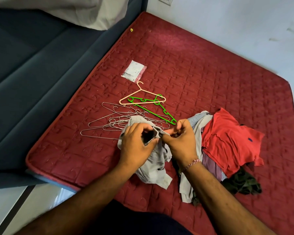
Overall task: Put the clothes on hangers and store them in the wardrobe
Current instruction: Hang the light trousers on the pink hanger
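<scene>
Head view: left hand and right hand both pinch the grey garment, just beside the wire hangers on the mattress. Risk: trailing cloth may snag those hangers and drag them.

— Where are we, a shop?

— No, we are in a bedroom at home. Under our hands lies a red quilted mattress, with a blue padded bed frame off to their left.

— And beyond them?

— A white pillow at the far left, a plain wall with a socket straight ahead.
</scene>
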`<state>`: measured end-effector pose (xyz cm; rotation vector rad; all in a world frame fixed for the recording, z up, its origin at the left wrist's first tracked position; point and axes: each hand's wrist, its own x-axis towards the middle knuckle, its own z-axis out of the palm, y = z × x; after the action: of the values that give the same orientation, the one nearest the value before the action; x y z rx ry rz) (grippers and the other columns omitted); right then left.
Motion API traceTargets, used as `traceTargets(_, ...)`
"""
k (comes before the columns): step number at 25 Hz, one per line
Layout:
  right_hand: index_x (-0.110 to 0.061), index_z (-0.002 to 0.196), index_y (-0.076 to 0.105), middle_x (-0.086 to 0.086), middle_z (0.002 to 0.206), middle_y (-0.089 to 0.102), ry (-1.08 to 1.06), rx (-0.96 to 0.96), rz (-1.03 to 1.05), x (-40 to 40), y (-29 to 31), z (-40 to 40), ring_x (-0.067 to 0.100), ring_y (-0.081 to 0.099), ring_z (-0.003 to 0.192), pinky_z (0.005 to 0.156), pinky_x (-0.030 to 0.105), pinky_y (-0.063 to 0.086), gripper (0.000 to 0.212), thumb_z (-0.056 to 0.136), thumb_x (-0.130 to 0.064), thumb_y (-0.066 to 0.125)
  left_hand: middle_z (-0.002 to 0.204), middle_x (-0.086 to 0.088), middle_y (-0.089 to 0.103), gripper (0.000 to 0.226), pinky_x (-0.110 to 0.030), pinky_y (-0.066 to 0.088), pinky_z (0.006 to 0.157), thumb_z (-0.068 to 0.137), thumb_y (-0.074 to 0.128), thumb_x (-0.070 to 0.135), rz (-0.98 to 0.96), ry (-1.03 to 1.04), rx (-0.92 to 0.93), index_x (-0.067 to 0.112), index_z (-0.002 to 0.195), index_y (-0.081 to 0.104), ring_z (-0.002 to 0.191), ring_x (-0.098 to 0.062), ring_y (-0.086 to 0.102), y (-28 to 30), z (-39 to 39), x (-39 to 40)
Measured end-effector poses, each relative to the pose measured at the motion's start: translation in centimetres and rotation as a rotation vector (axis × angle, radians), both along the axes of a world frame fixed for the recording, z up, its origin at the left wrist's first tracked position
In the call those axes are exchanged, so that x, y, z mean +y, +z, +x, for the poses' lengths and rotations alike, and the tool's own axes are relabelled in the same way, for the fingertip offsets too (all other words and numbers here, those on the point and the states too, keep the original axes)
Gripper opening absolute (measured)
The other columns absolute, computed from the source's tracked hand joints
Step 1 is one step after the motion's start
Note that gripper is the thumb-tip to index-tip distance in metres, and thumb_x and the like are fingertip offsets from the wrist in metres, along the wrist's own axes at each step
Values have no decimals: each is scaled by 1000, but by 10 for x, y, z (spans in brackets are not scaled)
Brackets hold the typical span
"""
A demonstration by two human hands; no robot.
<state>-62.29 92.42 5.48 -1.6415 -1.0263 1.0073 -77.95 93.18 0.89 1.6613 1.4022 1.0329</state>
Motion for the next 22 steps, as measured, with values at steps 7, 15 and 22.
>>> traceTargets(7, -6, 88, 48, -5, 64, 56, 181, 63, -39, -7, 12, 14, 3, 50, 52, 51, 19, 42, 34, 83, 15, 74, 85, 7, 68, 43, -30, 56, 78, 78, 89, 19, -168, -46, -313, 34, 112, 67, 84, -14, 67, 0, 2, -3)
traceTargets(15, -15, 82, 49, 13, 68, 59, 307, -130, -96, 1, 26, 10, 10, 55, 57, 54, 29, 46, 36, 71, 5, 76, 141, 20, 52, 50, -40, 29, 102, 69, 78, 59, 146, -145, 266, 46, 116, 71, 130, -11, 41, 5, -7, 16)
traceTargets(22, -28, 79, 40, -5, 64, 54, 394, -702, -17, -7, 25, 10, 16, 54, 61, 57, 43, 49, 30, 63, -21, 65, 75, 22, 70, 12, -48, 53, 80, 68, 69, 52, -161, -226, 57, 43, 76, 67, 72, -2, 65, -4, 6, 15)
